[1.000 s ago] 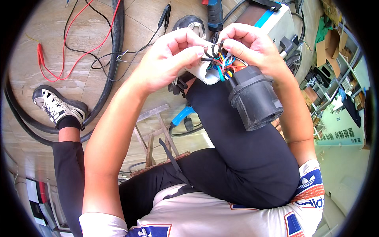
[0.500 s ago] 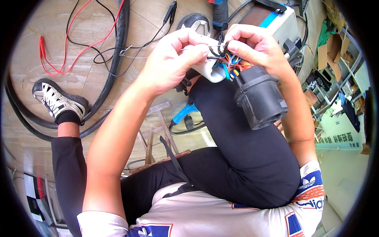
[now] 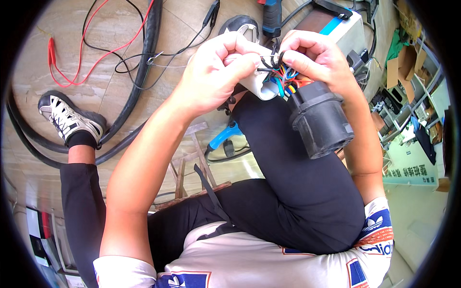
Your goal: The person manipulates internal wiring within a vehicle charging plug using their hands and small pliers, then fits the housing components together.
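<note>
My left hand (image 3: 225, 67) is closed in a pinch on a thin pale wire, beside a white plastic housing (image 3: 265, 91). My right hand (image 3: 314, 60) pinches a black wire (image 3: 279, 61) near the other end of the thin wire, just above a bundle of coloured wires (image 3: 286, 76). These run into a black cylindrical connector body (image 3: 319, 125), which hangs below my right hand over my bent leg (image 3: 283, 182). The wire ends between my fingertips are partly hidden.
A thick black cable (image 3: 149, 53) and red leads (image 3: 52, 65) lie on the tiled floor. A power tool (image 3: 270, 19), a white case (image 3: 343, 33), a blue plug (image 3: 223, 137) and a wooden stool (image 3: 187, 185) surround me. Cluttered boxes and shelving (image 3: 403, 72) stand at the right.
Both my hands, with the wires and the black connector body, have shifted slightly to the right. Both are still pinching in the same way.
</note>
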Action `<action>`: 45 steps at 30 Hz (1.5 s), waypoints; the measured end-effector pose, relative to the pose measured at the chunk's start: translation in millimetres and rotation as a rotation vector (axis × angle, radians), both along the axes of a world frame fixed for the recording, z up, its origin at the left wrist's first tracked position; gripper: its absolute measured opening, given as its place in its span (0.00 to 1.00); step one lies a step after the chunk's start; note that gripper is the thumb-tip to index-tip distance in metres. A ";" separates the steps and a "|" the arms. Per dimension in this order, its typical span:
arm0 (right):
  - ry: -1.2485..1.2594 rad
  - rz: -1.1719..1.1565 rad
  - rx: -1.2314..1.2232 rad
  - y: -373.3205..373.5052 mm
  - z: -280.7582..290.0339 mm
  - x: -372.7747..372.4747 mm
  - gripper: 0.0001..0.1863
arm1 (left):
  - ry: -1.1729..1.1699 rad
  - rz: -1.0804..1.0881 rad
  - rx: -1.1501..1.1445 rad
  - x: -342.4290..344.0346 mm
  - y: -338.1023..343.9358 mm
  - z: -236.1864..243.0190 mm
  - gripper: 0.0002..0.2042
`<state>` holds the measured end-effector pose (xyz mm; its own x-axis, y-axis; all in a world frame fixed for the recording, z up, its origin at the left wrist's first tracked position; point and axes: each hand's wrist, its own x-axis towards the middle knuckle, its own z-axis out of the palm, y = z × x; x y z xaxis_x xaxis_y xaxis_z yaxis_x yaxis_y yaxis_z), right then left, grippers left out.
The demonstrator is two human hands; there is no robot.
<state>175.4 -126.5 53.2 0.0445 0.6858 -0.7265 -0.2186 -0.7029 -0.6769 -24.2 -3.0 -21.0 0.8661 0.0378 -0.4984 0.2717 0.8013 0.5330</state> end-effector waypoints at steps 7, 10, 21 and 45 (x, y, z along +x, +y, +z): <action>-0.018 0.026 -0.005 0.5 0.8 0.4 0.09 | 0.019 -0.029 0.043 -0.1 0.7 -0.2 0.07; -0.022 0.030 0.002 0.4 1.0 0.1 0.09 | 0.017 -0.053 0.052 -1.1 1.2 -0.7 0.06; -0.012 0.042 0.001 1.4 0.4 0.5 0.09 | 0.011 -0.078 0.105 -1.6 2.7 0.2 0.06; -0.039 0.101 -0.016 3.4 0.7 2.8 0.09 | -0.032 -0.105 0.084 2.9 4.2 -3.1 0.09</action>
<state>178.1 -123.1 53.9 0.0037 0.6763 -0.7366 -0.1197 -0.7310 -0.6718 -21.3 1.1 -24.1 0.8830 -0.0137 -0.4691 0.3334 0.7218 0.6065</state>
